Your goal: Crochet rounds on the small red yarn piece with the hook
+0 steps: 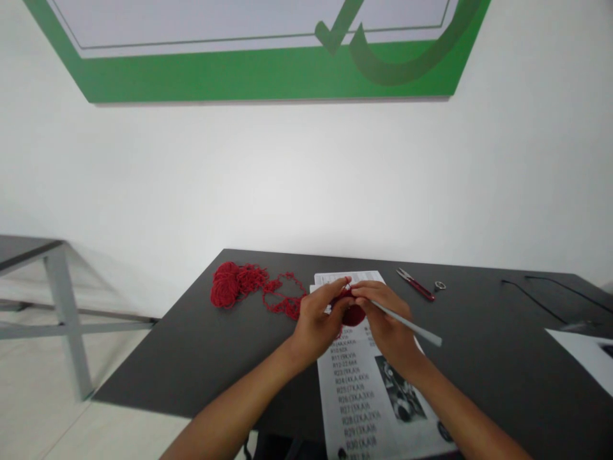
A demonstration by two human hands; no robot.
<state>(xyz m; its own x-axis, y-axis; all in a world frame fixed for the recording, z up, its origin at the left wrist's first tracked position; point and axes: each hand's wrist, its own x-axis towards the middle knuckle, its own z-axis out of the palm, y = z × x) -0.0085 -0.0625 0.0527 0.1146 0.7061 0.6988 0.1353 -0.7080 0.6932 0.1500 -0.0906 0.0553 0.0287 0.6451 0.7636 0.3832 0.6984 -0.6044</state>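
Note:
My left hand [318, 319] is closed on a small dark red crochet piece [353, 315], with a strand of red yarn over its index finger. In my right hand [385, 316] is a crochet hook [414, 327], its pale grey handle sticking out to the lower right. The hook's tip meets the piece between my fingertips, where the fingers hide most of it. Both hands are above a printed pattern sheet [352, 390] with rows of text and a photo. Loose red yarn [287, 305] lies left of my left hand, beside a ball of red yarn [225, 284].
Red-handled thread snips [416, 285] and a small metal ring-shaped item [439, 286] lie to the right on the dark table [230, 358]. Farther right are a pair of glasses [541, 303] and another paper [584, 358]. A second table [62, 300] stands at the left.

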